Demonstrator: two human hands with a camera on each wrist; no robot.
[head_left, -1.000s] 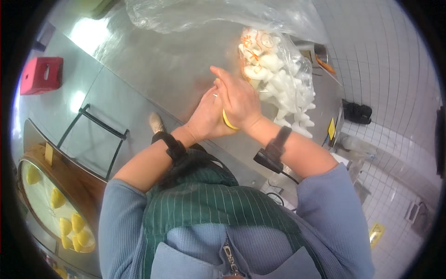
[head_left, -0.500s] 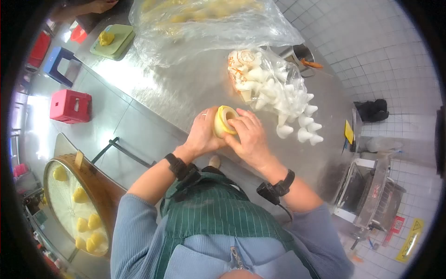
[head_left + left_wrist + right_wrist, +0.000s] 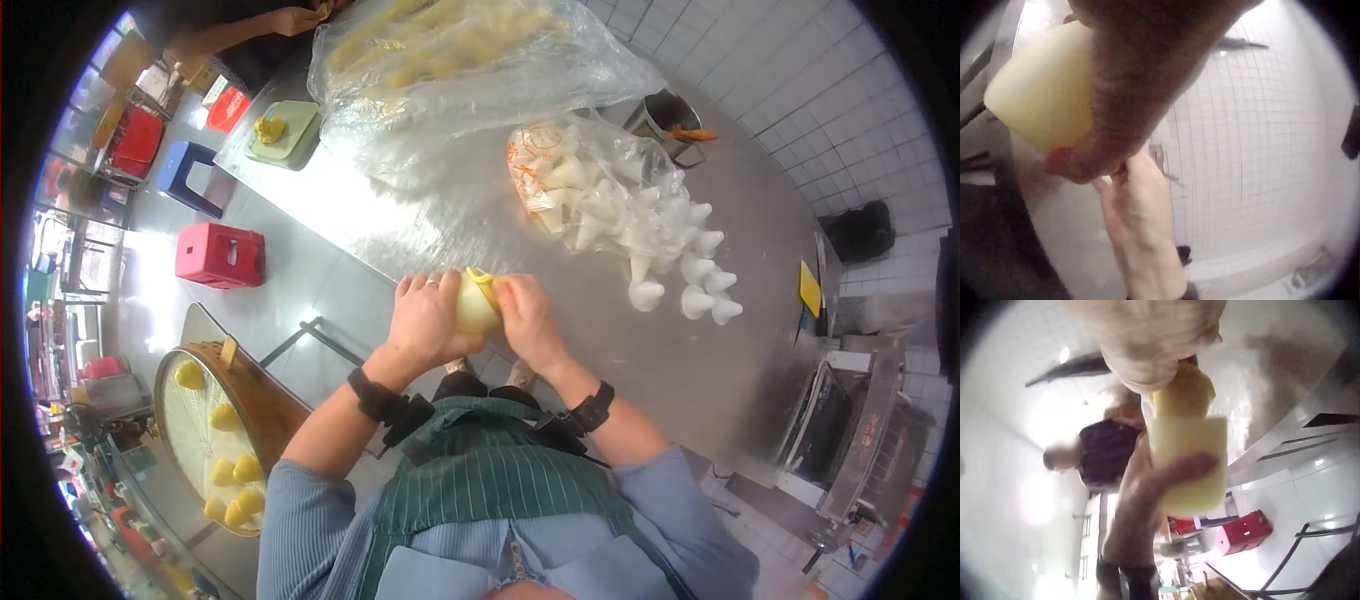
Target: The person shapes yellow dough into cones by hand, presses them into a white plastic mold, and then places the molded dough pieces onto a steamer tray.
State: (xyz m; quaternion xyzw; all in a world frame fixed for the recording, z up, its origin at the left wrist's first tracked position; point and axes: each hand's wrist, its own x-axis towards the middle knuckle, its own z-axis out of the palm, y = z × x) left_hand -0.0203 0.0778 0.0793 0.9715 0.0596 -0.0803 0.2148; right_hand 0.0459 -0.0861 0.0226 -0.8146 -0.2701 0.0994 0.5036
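Observation:
In the head view, my left hand (image 3: 425,318) grips a pale, rounded cup (image 3: 474,310) from its left side. Yellow dough (image 3: 481,276) stands out at the cup's top edge, where my right hand (image 3: 528,322) pinches with thumb and fingers. The right wrist view shows the cup (image 3: 1200,439) with the yellow dough (image 3: 1182,394) rising out of its mouth, and my left hand's fingers wrapped round the cup's side. My left hand hides part of the cup (image 3: 1041,87) in the left wrist view.
A plastic bag of white cones (image 3: 600,195) lies on the metal table (image 3: 420,225), loose cones beside it. Farther back are a clear plastic sheet (image 3: 470,70) over yellow pieces, a metal pot (image 3: 655,115) and a green board (image 3: 290,140). Left stands a round steamer (image 3: 185,430); another person's hand (image 3: 295,20) shows behind.
One second ago my hands were pressed together round the cup. Half a second ago my right fingers were in its opening; now they are at its edge, with dough pulled up there.

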